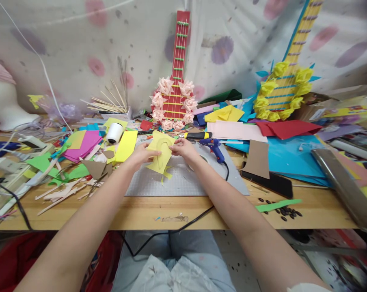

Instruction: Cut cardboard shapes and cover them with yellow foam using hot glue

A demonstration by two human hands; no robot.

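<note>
Both my hands hold a yellow foam sheet point(160, 156) with a curved cut-out, raised just over a grey cutting mat point(183, 182). My left hand point(141, 155) pinches its left edge and my right hand point(183, 148) grips its upper right edge. A blue glue gun point(213, 147) lies on the mat right of my right hand, its black cord trailing off the table's front edge.
A red paper guitar with pink flowers point(175, 95) and a yellow-flowered one point(282, 87) lean on the back wall. Coloured sheets point(235, 129), a white thread spool point(114, 132), wooden sticks point(109, 103), brown card point(258, 159), scraps and black seeds point(282, 211) crowd the wooden table.
</note>
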